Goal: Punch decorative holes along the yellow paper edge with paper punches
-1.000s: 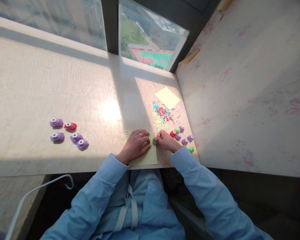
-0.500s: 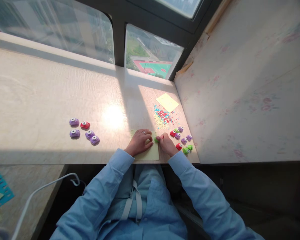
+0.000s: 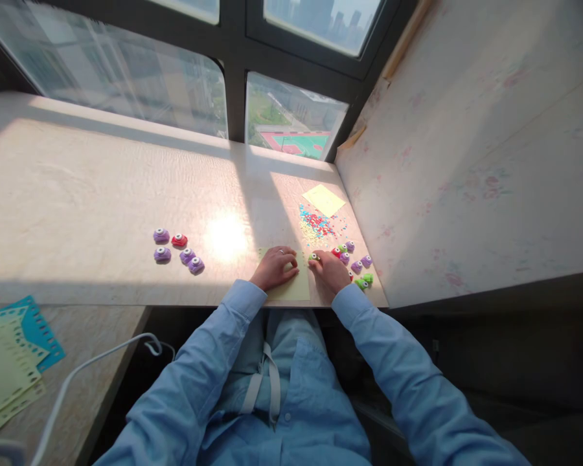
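Note:
My left hand (image 3: 274,268) rests with curled fingers on a pale yellow sheet of paper (image 3: 296,288), holding it at the bench's front edge. Small holes run along the sheet's top edge. My right hand (image 3: 331,268) is closed on a small green craft punch (image 3: 313,257), just off the sheet's right edge near its upper corner. Beside that hand lie several more punches, among them a purple punch (image 3: 357,266), a red punch (image 3: 336,252) and a green punch (image 3: 362,283); the hand partly covers some of them.
Red, blue and yellow paper bits (image 3: 318,223) lie scattered beyond the right hand, with a yellow paper piece (image 3: 324,200) behind. To the left sit several purple punches (image 3: 162,254) and a red punch (image 3: 179,240). Punched yellow sheets (image 3: 4,369) and a white cable (image 3: 78,369) are lower left.
My right hand has drawn the green punch off the paper's edge, to the right and slightly away from me. My left hand stays on the sheet. The view has tilted up and shifted left.

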Demonstrator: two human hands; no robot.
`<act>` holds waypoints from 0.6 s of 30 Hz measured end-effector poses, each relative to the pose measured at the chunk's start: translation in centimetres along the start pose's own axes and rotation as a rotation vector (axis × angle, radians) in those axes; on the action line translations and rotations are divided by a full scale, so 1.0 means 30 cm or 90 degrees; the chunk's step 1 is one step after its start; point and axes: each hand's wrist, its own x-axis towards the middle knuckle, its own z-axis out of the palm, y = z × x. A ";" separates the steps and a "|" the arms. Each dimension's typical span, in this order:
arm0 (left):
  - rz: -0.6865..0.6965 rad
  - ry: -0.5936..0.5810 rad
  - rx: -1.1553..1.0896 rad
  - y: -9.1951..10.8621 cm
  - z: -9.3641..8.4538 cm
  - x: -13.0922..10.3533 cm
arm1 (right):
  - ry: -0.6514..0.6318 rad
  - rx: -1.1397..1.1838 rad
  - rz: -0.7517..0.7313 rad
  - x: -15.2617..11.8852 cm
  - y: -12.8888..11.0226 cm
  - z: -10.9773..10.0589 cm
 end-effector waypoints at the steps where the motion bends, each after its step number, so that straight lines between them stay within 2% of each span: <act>1: 0.000 0.001 0.000 -0.001 0.001 0.001 | 0.034 0.034 0.009 0.013 0.007 -0.010; 4: 0.002 0.005 -0.002 -0.004 0.003 0.002 | 0.128 0.139 0.036 0.043 0.022 -0.036; 6: 0.007 0.005 -0.003 -0.005 0.004 0.002 | 0.144 0.233 0.065 0.047 0.022 -0.042; 10: 0.010 0.006 -0.001 0.000 0.001 0.002 | 0.084 0.561 0.178 0.032 0.012 -0.019; 12: 0.007 0.007 0.002 0.003 -0.003 0.003 | 0.043 0.644 0.209 0.029 0.006 0.003; 14: 0.003 0.007 0.007 0.005 -0.007 0.005 | 0.062 0.677 0.187 0.035 0.003 0.022; 18: 0.005 0.004 0.022 0.011 -0.011 0.008 | 0.197 0.707 0.100 0.060 0.007 0.042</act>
